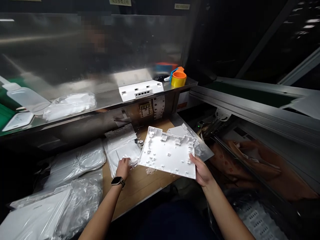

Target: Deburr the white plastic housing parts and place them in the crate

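Right fingers (pixel 196 161) grip a white, notched, clip-studded panel (pixel 165 154); left fingers (pixel 123 163), hold unclear

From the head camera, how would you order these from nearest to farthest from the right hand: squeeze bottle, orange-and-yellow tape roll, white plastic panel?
1. White plastic panel: held in the right hand.
2. Orange-and-yellow tape roll: right end of the shelf.
3. Squeeze bottle: far left.

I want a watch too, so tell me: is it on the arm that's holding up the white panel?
No, the watch is on the left arm, while the right hand holds the panel.
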A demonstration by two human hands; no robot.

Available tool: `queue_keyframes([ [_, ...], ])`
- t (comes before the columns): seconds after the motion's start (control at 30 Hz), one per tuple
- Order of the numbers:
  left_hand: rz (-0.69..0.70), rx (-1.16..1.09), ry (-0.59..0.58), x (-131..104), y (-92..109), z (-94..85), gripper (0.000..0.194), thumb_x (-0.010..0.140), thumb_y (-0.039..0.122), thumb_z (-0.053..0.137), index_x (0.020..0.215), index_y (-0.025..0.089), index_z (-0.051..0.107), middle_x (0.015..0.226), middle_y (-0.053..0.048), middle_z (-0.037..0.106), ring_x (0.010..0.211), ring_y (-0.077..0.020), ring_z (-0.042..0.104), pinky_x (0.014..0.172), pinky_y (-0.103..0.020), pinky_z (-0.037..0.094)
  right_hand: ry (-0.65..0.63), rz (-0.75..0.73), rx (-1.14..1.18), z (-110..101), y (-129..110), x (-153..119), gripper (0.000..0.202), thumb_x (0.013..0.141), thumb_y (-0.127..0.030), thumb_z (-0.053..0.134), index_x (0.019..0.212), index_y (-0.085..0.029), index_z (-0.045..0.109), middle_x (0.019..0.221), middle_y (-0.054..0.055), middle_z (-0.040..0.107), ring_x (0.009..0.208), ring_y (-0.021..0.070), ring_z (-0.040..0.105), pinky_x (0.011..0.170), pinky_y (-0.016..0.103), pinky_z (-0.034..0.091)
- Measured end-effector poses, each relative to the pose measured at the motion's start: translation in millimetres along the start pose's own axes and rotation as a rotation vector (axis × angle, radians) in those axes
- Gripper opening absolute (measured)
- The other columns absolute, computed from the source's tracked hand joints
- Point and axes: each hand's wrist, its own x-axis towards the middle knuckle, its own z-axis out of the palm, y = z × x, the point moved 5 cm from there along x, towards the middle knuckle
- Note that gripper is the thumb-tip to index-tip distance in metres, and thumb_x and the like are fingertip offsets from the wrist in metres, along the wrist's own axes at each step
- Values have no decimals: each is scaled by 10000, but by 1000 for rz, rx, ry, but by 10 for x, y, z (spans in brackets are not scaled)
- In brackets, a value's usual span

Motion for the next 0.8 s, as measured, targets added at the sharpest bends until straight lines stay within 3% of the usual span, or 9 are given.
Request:
queue_keyframes([
  [0.23,-45,102,-21,267,-227,-177,362,988,321,631,1313,169,589,1165,-87,680,1019,-241,678,936,-487,557,70,-59,31,18,-47,-196,455,791,-420,832,1159,-177,717,1142,127,800,1201,351,711,1018,509,601],
  [0.47,-154,-88,-59,480,-491,-298,304,970,338,671,1211,155,641,1122,-76,691,917,-199,690,808,-397,605,110,-40,-1,66,88,-149,457,819,-395,817,1209,-182,710,1186,127,788,1199,347,713,1026,506,601],
  [0.57,-182,-178,-23,496,-563,-326,312,976,339,664,1227,156,636,1153,-83,682,933,-200,688,800,-391,610,125,-25,-16,75,184,-70,460,834,-401,808,1232,-195,704,1195,117,788,1216,337,706,1038,490,597],
  [0.7,-179,-263,29,479,-602,-399,307,974,334,665,1223,157,636,1170,-87,679,951,-205,687,809,-395,608,108,-11,-51,91,379,102,523,893,-542,722,1292,-206,682,1228,121,775,1234,326,697,1032,477,600],
  [0.8,-153,-329,-2,460,-562,-430,277,974,339,665,1179,152,649,1088,-69,698,891,-189,692,784,-378,606,67,103,-141,133,637,264,533,880,-562,724,1263,-191,698,1164,130,796,1175,323,729,985,462,621],
])
